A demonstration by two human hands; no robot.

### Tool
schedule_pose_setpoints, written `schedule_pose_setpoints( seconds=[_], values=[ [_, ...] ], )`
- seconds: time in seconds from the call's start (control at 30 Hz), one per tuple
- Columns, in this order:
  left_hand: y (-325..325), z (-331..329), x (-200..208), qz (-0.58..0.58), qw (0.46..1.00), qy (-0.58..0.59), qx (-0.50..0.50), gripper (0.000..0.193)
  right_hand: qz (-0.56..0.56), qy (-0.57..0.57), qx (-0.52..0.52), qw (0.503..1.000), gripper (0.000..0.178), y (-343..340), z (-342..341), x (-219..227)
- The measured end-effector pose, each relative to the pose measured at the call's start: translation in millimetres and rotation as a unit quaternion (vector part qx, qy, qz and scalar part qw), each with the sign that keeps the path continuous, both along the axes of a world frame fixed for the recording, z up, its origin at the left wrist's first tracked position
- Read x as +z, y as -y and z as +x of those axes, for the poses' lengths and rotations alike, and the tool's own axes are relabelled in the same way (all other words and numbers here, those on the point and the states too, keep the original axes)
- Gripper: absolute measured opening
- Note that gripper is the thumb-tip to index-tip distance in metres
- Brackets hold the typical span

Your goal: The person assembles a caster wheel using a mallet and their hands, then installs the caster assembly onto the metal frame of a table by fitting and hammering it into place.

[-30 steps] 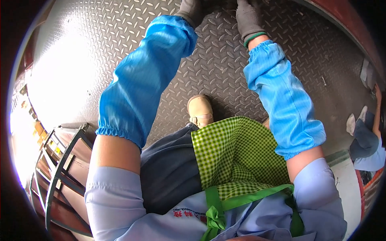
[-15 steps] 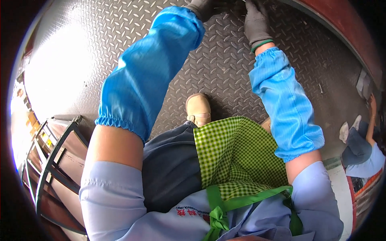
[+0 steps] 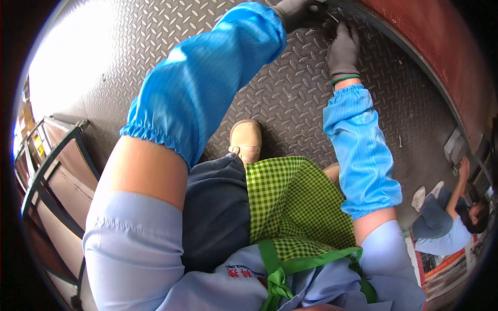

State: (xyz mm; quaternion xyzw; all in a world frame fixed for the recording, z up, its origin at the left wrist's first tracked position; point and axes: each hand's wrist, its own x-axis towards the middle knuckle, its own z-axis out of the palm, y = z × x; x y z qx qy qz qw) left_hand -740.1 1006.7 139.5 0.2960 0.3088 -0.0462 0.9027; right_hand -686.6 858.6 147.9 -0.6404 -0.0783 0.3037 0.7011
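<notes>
My left hand (image 3: 296, 12), in a grey glove, is at the top edge, beside the dark rim of a red panel (image 3: 410, 41). Its fingers look curled and run into shadow, so whatever they grip is hidden. Just right of it, my right hand (image 3: 343, 54) wears a matching glove with a green cuff edge. The right fingers point away from me and come together near a thin, pale, stick-like piece (image 3: 334, 17) too small to name. Blue sleeve covers (image 3: 207, 72) wrap both forearms.
Patterned metal floor plate (image 3: 290, 98) lies under my shoe (image 3: 246, 140). A small bolt-like piece (image 3: 400, 141) rests on the floor at right. A black-framed rack (image 3: 52, 166) stands at left. Another person (image 3: 441, 217) crouches at far right, one hand by the red panel's lower end.
Both hands have shifted right, and the right one is lower in view. More of the red panel and of the crouching person shows.
</notes>
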Motion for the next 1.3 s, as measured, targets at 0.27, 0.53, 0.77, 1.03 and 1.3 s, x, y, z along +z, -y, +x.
schedule_pose_setpoints(
  seconds=[0.27, 0.53, 0.77, 1.03, 1.3],
  values=[
    [17, 13, 22, 0.247, 0.969, -0.022, -0.022, 0.028, -0.255, 0.249, 0.050, 0.933, 0.044, 23, 26, -21],
    [2, 3, -1, 0.189, 0.960, 0.174, -0.111, 0.024, -0.424, 0.466, 0.197, 0.751, 0.027, 21, 44, -3],
    [0, -2, 0, 0.296, 0.948, 0.034, -0.109, 0.026, -0.244, 0.135, 0.173, 0.945, 0.031, 17, 33, -1],
    [-4, -14, 0, 0.110, 0.984, 0.129, -0.063, 0.039, -0.363, 0.464, 0.222, 0.777, 0.028, 19, 37, 13],
    [-5, 2, 8, 0.195, 0.971, 0.048, -0.130, 0.034, -0.395, 0.358, 0.186, 0.826, 0.028, 18, 39, 16]
  ],
)
